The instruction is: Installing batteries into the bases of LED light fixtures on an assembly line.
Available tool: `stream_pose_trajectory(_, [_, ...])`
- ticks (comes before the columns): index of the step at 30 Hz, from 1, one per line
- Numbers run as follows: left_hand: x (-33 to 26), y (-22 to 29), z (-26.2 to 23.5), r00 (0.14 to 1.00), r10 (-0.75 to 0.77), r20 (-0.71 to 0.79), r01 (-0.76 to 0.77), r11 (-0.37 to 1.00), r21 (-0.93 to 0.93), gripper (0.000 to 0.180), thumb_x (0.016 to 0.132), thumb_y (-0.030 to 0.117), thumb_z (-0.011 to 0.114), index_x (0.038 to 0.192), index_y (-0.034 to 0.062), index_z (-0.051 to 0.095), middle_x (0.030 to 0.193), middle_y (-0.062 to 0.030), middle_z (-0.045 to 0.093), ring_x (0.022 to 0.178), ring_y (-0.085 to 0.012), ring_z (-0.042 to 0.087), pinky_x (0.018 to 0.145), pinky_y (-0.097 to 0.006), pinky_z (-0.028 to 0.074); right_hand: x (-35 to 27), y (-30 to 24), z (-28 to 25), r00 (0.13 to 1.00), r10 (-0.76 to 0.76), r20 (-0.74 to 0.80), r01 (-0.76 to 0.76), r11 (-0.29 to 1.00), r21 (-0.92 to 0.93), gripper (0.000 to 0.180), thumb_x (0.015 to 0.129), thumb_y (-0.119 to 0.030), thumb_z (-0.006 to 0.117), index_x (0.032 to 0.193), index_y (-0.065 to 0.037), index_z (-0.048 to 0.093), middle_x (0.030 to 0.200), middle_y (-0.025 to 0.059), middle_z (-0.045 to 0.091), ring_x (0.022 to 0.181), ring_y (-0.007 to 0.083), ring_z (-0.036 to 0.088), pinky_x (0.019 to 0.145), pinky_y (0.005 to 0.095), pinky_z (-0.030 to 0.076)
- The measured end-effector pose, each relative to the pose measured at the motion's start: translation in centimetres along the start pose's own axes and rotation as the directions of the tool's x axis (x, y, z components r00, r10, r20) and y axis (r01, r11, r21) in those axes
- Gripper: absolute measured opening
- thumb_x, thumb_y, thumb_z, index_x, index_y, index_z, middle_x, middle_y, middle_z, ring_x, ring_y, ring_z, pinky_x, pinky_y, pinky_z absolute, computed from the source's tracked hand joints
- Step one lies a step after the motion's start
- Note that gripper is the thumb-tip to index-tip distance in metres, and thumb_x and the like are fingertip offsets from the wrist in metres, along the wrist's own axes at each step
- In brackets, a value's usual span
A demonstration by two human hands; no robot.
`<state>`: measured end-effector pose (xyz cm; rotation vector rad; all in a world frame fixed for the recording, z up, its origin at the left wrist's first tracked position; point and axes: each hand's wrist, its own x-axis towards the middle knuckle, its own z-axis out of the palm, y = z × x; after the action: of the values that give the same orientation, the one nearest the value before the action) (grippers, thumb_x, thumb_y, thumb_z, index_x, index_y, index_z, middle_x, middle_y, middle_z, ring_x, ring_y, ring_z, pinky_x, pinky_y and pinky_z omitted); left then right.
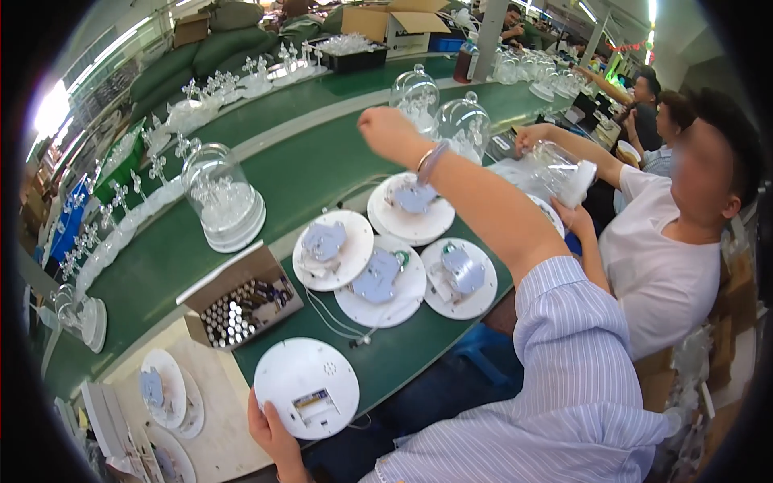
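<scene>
Cardboard box (232, 283) of batteries (235, 319), left hand (274, 431) pinching white disc (298, 366), right hand (388, 130) curled, grip unclear

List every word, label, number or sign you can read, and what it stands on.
No text is clear enough to quote.
Open carton: dark print, too small.
Bottle: pale label, too blurred.
Round white base at the left hand: tiny marks, too small.

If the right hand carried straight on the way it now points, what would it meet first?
Probably the clear figurines along the far side; depth is unclear, and the right hand might pass above them.
</scene>
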<state>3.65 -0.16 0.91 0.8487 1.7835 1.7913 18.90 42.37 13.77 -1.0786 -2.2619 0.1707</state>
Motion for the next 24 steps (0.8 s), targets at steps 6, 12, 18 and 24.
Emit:
stream_pose_trajectory(6, [-0.5,1.8,0.7,0.989,-0.132,-0.067,0.142,0.976,0.165,0.035,0.086,0.013,0.042,0.114,-0.0084,0.043,0.107,-0.019,0.052,0.097,-0.0231,0.05,0.084,-0.031,0.037,6.9,8.3,-2.9,0.947,0.192,-0.258,-0.271,0.909,-0.317,0.016,0.073,-0.01,0.048,0.077,-0.001,0.061,0.084,0.0211,0.06,0.079,0.0349,0.058,0.068,0.0409,0.047])
stream_pose_trajectory(12, [-0.6,1.4,0.5,0.986,-0.142,-0.09,0.155,0.975,0.157,0.034,0.086,0.011,0.041,0.114,-0.0071,0.043,0.106,-0.0172,0.053,0.094,-0.0214,0.051,0.082,-0.031,0.04,11.3,11.5,-1.9,0.905,0.332,-0.266,-0.389,0.899,-0.203,0.03,0.076,-0.024,0.058,0.094,-0.001,0.052,0.096,0.0207,0.056,0.093,0.0348,0.054,0.077,0.041,0.044])
stream_pose_trajectory(18, [-0.9,1.2,0.3,0.983,-0.172,-0.069,0.183,0.96,0.214,0.033,0.085,0.009,0.041,0.113,-0.0072,0.045,0.106,-0.018,0.053,0.096,-0.022,0.051,0.083,-0.031,0.039,13.5,15.7,-0.1,0.9,0.387,-0.201,-0.42,0.894,-0.158,0.037,0.075,-0.025,0.059,0.101,0.0,0.05,0.103,0.0231,0.053,0.099,0.0351,0.05,0.082,0.0394,0.042])
stream_pose_trajectory(24, [-0.3,1.8,0.7,0.972,-0.22,-0.085,0.232,0.96,0.158,0.034,0.084,0.01,0.042,0.111,-0.0105,0.044,0.107,-0.0198,0.053,0.097,-0.0234,0.051,0.084,-0.032,0.039,14.3,13.6,-1.1,0.924,0.368,-0.108,-0.383,0.882,-0.275,0.032,0.07,-0.023,0.062,0.086,0.004,0.058,0.092,0.0244,0.057,0.089,0.0364,0.055,0.077,0.0382,0.045])
